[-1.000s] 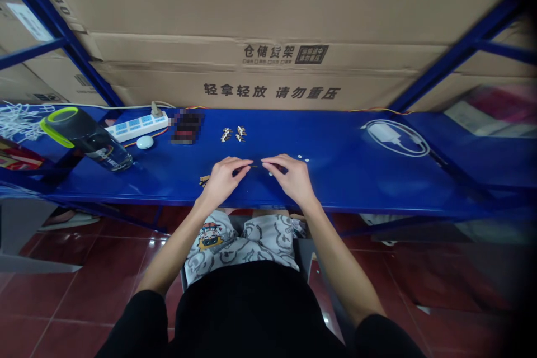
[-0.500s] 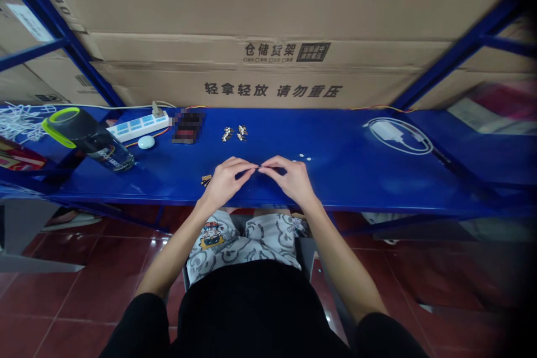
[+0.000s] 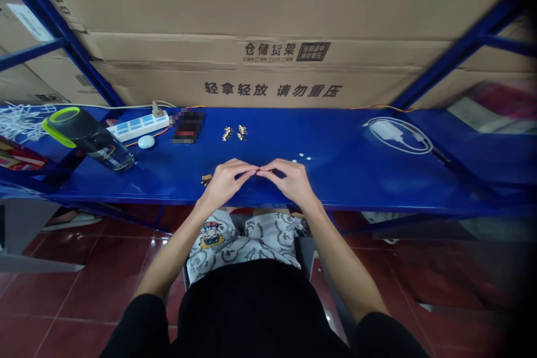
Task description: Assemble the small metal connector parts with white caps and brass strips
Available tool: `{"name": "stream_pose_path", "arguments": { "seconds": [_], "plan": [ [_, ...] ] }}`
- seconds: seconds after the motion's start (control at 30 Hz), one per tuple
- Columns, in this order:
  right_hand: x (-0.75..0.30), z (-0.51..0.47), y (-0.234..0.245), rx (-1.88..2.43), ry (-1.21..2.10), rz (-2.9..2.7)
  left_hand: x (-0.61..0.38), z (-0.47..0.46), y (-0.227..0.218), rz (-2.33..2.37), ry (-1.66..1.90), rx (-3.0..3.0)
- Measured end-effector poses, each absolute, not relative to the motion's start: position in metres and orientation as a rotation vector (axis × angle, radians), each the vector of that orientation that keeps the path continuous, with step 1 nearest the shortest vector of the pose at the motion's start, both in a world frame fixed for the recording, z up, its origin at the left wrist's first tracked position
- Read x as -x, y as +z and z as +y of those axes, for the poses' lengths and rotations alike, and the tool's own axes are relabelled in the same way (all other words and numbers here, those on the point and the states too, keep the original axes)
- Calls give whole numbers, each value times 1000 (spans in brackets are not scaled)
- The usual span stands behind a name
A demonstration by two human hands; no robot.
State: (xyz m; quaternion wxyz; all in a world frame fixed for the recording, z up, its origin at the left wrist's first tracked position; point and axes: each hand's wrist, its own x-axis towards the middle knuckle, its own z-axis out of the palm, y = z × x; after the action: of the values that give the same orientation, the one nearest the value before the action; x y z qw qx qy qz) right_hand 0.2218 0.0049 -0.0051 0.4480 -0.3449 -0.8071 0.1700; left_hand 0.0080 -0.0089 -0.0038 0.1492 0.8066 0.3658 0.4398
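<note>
- Fingers (image 3: 247,168) of left hand (image 3: 226,182) and right hand (image 3: 293,182) narrow, tips meeting at centre, pinching thin dark piece (image 3: 259,169); piece too small to identify.
- Pinch sits above front part of blue metal shelf (image 3: 356,182), between both palms.
- Small brown parts (image 3: 206,180) lie on shelf just beside left hand.
- White dots (image 3: 302,156) lie on shelf near right hand, beyond its knuckles.
- Metal connectors (image 3: 234,133) form two small clusters further back, well apart from hands.
- Left side of shelf: power strip (image 3: 138,126), white mouse (image 3: 146,142), lidded bottle (image 3: 88,137) lying tilted, pixelated object (image 3: 187,126).
- Right side of shelf: white charger with coiled cable (image 3: 396,135).
- Cardboard boxes (image 3: 268,28) stacked behind shelf.
</note>
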Motion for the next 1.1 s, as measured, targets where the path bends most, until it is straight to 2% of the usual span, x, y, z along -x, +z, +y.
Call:
{"name": "stream_pose_path", "arguments": {
  "seconds": [0.6,0.77,0.97,1.1],
  "plan": [
    [-222,5,-5,899,513,-2031,-6,-7,-11,1079,1331,-2313],
    [-222,9,-6,965,501,-2109,-7,-5,-14,1186,1196,-2423],
    [-220,9,-1,993,282,-2308,-9,-8,-8,1515,942,-2554],
    [-219,7,0,1051,239,-2354,-10,-7,-11,1571,812,-2602]
  ]
}}
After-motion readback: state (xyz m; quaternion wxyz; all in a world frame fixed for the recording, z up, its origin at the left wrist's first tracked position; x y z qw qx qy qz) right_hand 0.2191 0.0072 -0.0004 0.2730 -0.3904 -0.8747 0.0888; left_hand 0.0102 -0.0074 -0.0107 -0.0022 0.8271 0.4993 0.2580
